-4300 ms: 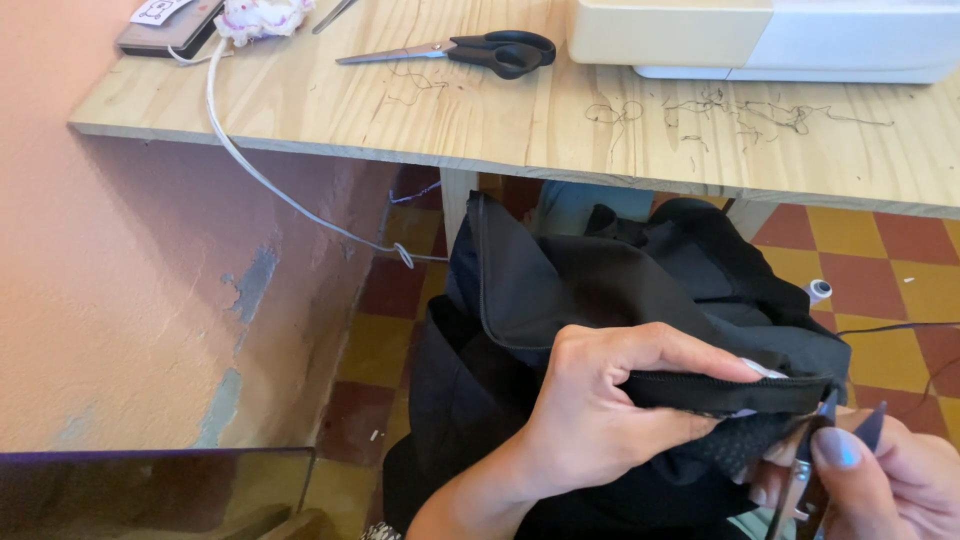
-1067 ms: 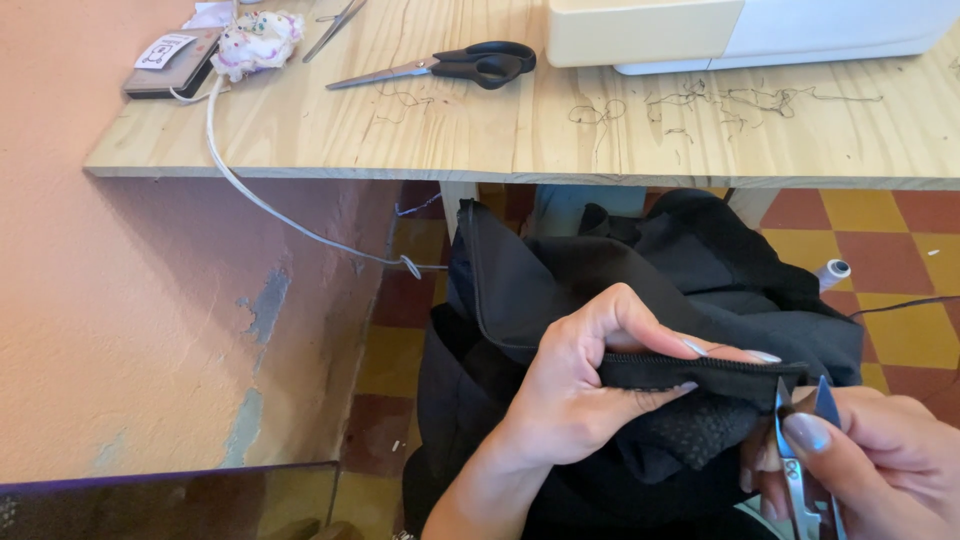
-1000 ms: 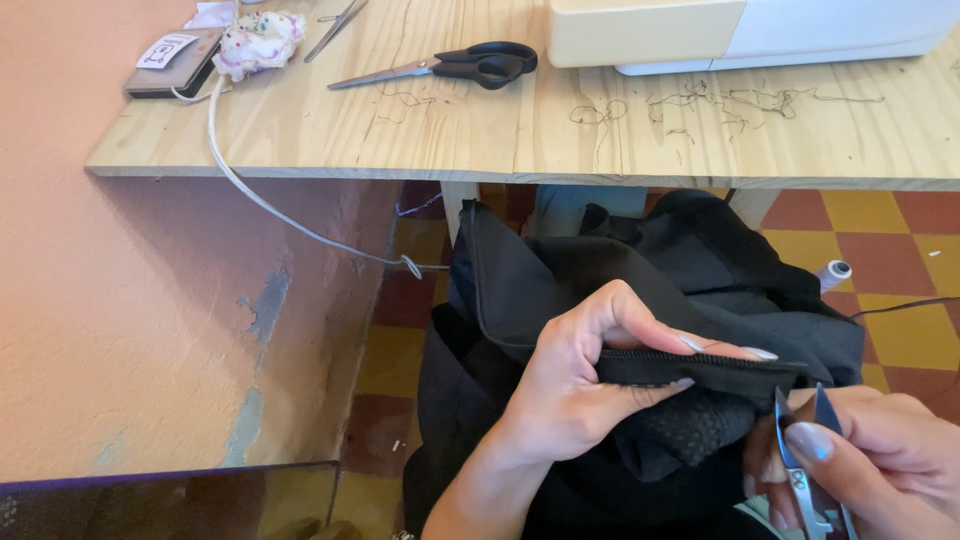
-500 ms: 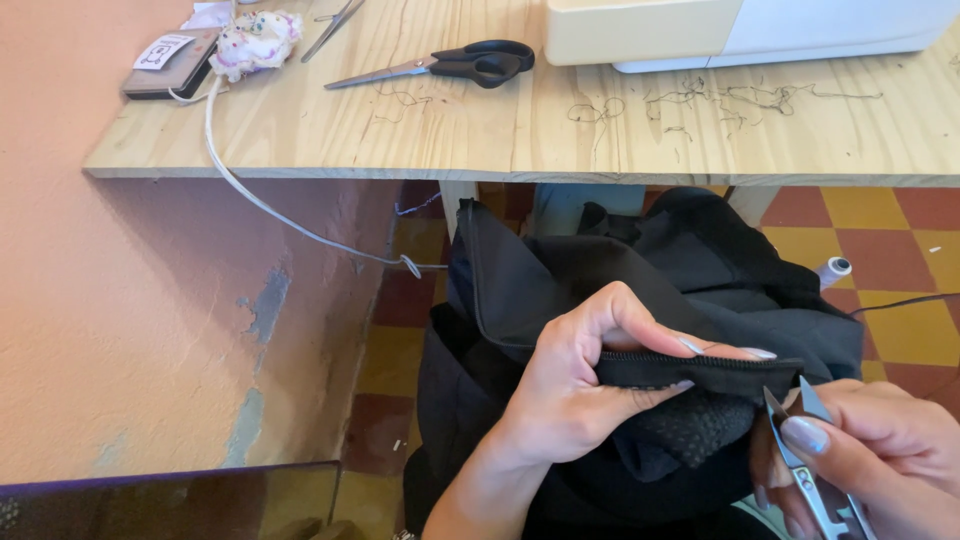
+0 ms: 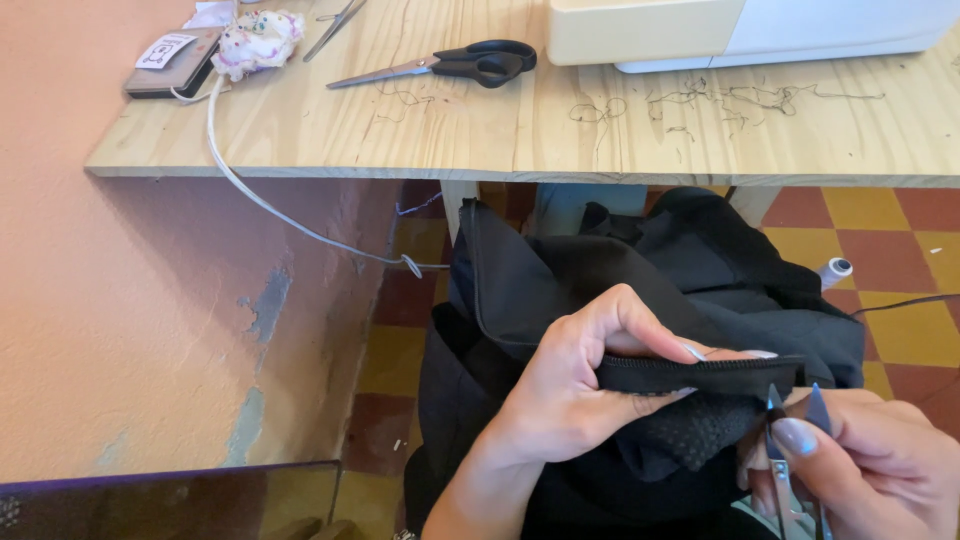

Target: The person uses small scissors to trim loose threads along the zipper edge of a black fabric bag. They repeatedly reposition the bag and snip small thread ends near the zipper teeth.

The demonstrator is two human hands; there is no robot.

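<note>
The black garment (image 5: 640, 290) lies bunched in the person's lap below the front edge of the table (image 5: 520, 130); its zipper edge (image 5: 700, 374) is stretched level between the two hands. The left hand (image 5: 590, 395) is closed on that zipper edge, thumb under and fingers over the strip; the right hand (image 5: 860, 465) is closed around a pair of small thread snips (image 5: 790, 450), whose two points stand slightly apart just under the right end of the zipper, touching or nearly touching it; which, cannot be told. The lower part of the snips and much of the right hand are cut off by the frame's bottom and right corner.

Between the garment and the table's underside there is a narrow gap; to the left, open room runs down to the orange wall (image 5: 150, 330) and the checked floor tiles (image 5: 900, 240), where a thread spool (image 5: 835, 270) stands near the garment's right side.

On the table, black-handled scissors (image 5: 440, 65) lie near the middle; loose dark threads (image 5: 720, 100) are scattered before the cream sewing machine (image 5: 740, 30), whose top is cut off; a pincushion (image 5: 255, 35) and a flat dark device (image 5: 170, 60) sit at the far left corner; a white cable (image 5: 270, 200) hangs from there over the edge. A dark glossy surface (image 5: 170, 500) fills the lower left corner; what it is cannot be made out.
</note>
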